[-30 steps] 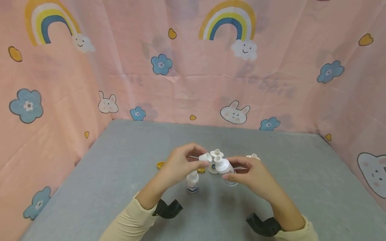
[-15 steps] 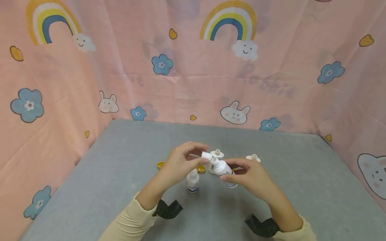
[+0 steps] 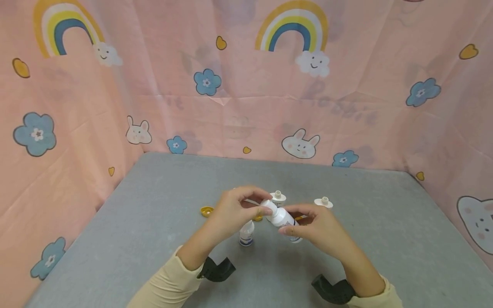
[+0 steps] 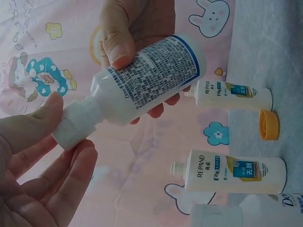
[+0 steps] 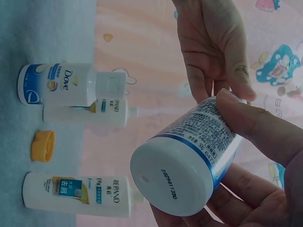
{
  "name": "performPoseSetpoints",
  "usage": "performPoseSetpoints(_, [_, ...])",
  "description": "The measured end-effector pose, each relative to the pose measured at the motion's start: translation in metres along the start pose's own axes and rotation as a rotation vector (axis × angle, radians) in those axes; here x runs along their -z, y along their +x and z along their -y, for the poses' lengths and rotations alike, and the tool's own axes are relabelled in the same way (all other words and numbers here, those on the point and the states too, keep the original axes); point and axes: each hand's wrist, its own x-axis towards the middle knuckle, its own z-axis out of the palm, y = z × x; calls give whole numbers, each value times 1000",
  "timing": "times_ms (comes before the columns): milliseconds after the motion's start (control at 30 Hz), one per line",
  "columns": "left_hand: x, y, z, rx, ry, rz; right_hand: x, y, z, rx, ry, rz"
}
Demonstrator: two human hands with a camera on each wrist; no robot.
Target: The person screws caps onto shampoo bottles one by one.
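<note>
White bottle (image 3: pixel 283 217) tilted, cap (image 4: pixel 75 126) toward ten o'clock, left hand (image 3: pixel 233 209) pinching cap, right hand (image 3: pixel 319 225) curled round body, upright Dove bottle (image 3: pixel 246 235) at eight o'clock, head view

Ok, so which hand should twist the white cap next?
Probably the left hand: it pinches the white cap at the bottle's neck. The right hand is busy gripping the tilted bottle.

Pink cloth (image 3: pixel 246 107) with rainbows (image 3: pixel 291 19) and bunnies (image 3: pixel 299 146) hangs around a grey table (image 3: pixel 185 179), like a little booth.
</note>
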Motion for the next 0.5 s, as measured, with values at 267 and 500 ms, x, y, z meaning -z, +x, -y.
performPoseSetpoints(267, [-1, -1, -1, -15, -30, 25, 0, 0, 1, 13, 9, 10])
performPoseSetpoints(500, [-1, -3, -3, -60, -27, 49, 1, 0, 0, 19, 33, 15])
